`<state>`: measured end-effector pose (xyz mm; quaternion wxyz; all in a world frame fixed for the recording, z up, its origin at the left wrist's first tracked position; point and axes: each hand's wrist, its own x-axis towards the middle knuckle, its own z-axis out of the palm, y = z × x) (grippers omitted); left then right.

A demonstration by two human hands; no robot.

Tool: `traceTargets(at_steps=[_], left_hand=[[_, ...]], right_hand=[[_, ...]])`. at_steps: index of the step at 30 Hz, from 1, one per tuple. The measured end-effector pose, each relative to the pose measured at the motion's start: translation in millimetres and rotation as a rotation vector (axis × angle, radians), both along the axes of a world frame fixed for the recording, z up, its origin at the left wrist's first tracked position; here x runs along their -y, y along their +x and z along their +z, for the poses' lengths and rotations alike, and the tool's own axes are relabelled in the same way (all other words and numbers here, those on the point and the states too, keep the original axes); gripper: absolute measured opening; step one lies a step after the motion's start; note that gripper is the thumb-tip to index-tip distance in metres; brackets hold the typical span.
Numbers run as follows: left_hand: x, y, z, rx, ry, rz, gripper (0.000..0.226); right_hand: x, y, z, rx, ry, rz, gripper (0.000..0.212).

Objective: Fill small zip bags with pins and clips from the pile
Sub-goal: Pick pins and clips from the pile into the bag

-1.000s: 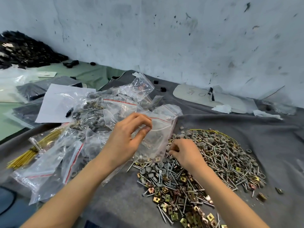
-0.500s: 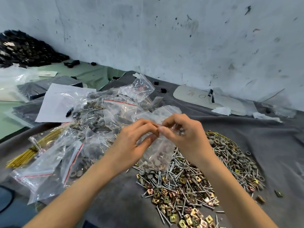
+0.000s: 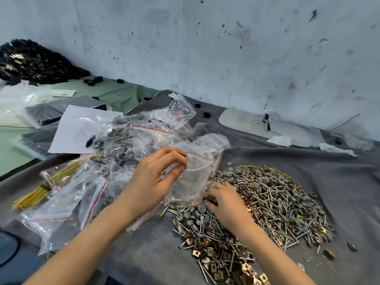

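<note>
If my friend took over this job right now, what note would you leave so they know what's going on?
Left hand: pinches the mouth of a clear small zip bag with a red stripe, holding it up; a few parts lie in its bottom.
Right hand: fingers down in the near edge of the loose pile of silver pins, grey caps and brass square clips on the grey cloth; what it grips is hidden.
Done: a heap of filled clear bags lies to the left.
Left: top up this bag, seal it, then keep bagging; the pile is large.
</note>
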<state>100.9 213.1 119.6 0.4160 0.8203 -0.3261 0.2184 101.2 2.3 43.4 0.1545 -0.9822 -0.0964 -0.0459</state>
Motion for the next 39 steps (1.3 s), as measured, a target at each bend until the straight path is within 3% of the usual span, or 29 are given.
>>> traceTargets(at_steps=[4,9,14,17,19,23,27,31,34,39], left_hand=[[-2,-2,-1,-0.018,-0.001,-0.004,0.021],[0,-4,-1,-0.019,0.021,-0.023,0.019],[8,-4,-4,0.018,0.047,-0.041,0.014],[5,-3,-6,0.028,0.03,-0.005,0.011],[2,-2,-7,0.028,0.022,0.026,0.012],[-2,-1,-8,0.026,0.006,0.061,0.013],[-1,-1,-8,0.024,0.007,0.049,0.017],[-2,-1,-9,0.025,0.013,0.043,0.017],[-2,-2,-9,0.03,0.017,0.045,0.014],[4,-4,-11,0.049,0.027,0.012,0.011]], right_hand=[[1,-3,8,0.11,0.068,0.004,0.012],[-6,-16,74,0.359,0.761,-0.08,0.015],[-23,-23,98,0.424,0.522,0.082,0.011],[-11,-19,84,0.462,0.603,-0.019,0.007],[-3,-15,72,0.345,0.569,-0.12,0.01],[-5,-12,30,-0.07,0.186,-0.05,0.011],[-12,-12,7,-0.057,0.079,-0.039,0.007],[-10,-11,7,-0.062,0.117,-0.022,0.015],[-8,-13,23,-0.076,0.267,-0.066,0.017],[-7,-19,79,0.313,0.708,-0.133,0.013]])
